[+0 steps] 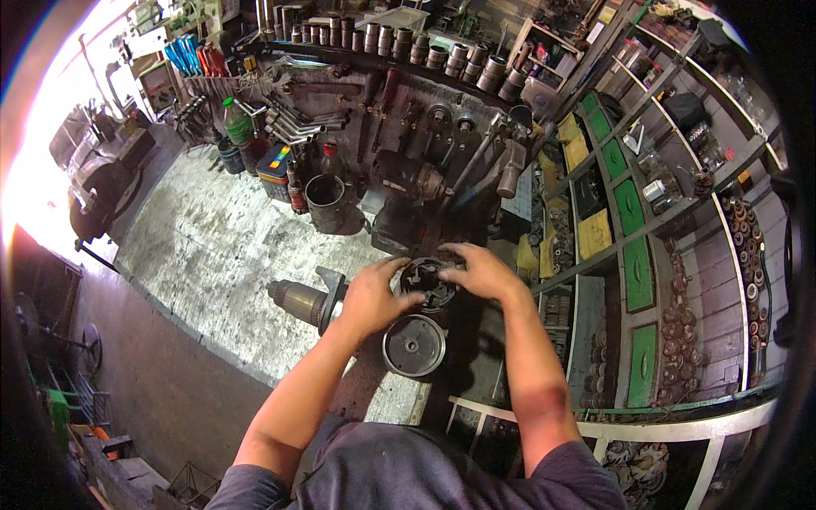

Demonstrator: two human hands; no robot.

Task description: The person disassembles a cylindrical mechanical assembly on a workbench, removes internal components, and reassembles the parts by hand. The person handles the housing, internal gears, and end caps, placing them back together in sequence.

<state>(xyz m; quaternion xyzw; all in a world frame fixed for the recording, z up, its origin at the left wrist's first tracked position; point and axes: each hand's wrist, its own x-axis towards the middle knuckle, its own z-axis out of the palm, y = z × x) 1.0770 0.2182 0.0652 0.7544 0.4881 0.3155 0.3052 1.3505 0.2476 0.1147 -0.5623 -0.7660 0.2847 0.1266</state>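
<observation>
A round dark metal housing (429,297) with small parts inside its open top stands at the bench's right end. My left hand (374,296) curves around its left side, fingers on the rim and thumb across the near edge. From the right, my right hand (482,270) grips the far right rim, its thumb reaching over the opening. The fingertips are partly hidden or slightly blurred. Just nearer to me sits a round grey metal cover (414,346) with a hole at its centre. A motor armature (302,299) with copper-coloured windings lies to the left of my left hand.
Behind the housing are a bench vise (399,223) and a grey can (325,204). A hammer (510,170) hangs beyond my right hand. Several sockets (404,44) line the back shelf. Shelving with green drawer fronts (629,204) rises on the right. The worn metal bench top (204,255) extends left.
</observation>
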